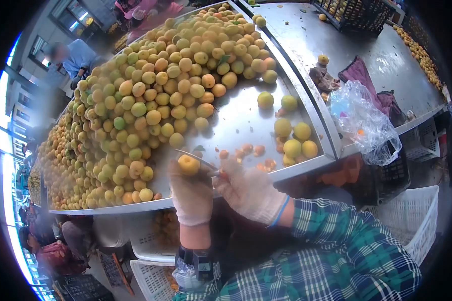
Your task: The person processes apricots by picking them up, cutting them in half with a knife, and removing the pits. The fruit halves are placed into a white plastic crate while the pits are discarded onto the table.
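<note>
Gloved, my left hand [190, 193] holds a yellow-orange apricot [188, 165] near the metal table's front edge. My right hand [251, 193], gloved as well, grips a small knife [202, 160]. The thin blade points left and lies across the upper side of the apricot; whether it has cut in is not clear. Most of the knife's handle is hidden in my fingers. Beyond my hands a large heap of apricots [150, 100] covers the left and back of the table. Small orange pieces [246, 149] are scattered just past my right hand.
Several larger greenish-yellow fruits [292, 148] sit at the table's right corner. A second metal table [296, 37] to the right bears a plastic bag [364, 120] and purple cloth [359, 80]. White crates [429, 215] stand low down. Another person [78, 55] is at the far left.
</note>
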A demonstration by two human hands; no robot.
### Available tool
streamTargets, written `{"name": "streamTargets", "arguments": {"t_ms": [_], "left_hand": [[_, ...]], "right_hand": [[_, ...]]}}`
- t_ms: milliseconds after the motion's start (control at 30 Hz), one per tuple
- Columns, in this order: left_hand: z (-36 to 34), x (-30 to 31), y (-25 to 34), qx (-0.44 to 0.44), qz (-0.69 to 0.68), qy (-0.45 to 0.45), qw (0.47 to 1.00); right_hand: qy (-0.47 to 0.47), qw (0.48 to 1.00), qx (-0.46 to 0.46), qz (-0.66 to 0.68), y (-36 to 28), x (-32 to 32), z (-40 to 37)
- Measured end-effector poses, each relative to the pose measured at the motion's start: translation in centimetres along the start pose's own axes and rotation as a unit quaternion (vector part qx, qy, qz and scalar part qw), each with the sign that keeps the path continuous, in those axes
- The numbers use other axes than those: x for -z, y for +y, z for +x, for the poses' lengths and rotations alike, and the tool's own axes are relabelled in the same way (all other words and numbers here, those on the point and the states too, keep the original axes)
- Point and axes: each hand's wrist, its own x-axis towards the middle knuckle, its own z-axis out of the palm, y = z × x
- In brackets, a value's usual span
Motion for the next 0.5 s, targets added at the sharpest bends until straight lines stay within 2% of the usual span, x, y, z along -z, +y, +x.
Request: {"name": "streamTargets", "arguments": {"t_ms": [100, 167, 300, 467, 500], "left_hand": [[-0.2, -0.8, 0.7, 0.047, -0.06, 0.024, 0.997], [-0.2, -1.1, 0.8, 0.072, -0.204, 0.03, 0.976], [-0.4, -1.8, 0.9, 0.059, -0.191, 0.056, 0.978], [-1.2, -2.0, 0.9, 0.029, -0.14, 0.046, 0.989], [-1.3, -2.4, 0.9, 0.041, -0.135, 0.071, 0.987]], "right_hand": [[-0.011, 0.999, -0.002, -0.043, 0.4, -0.4, 0.0], [-0.005, 0.997, 0.024, -0.069, 1.1, -1.1, -0.1], [-0.018, 0.997, 0.014, -0.079, 1.5, -1.7, -0.2], [-0.021, 0.997, -0.01, -0.07, 0.6, -2.2, -0.4], [-0.031, 0.997, -0.012, -0.066, 0.3, -2.2, -0.4]]}}
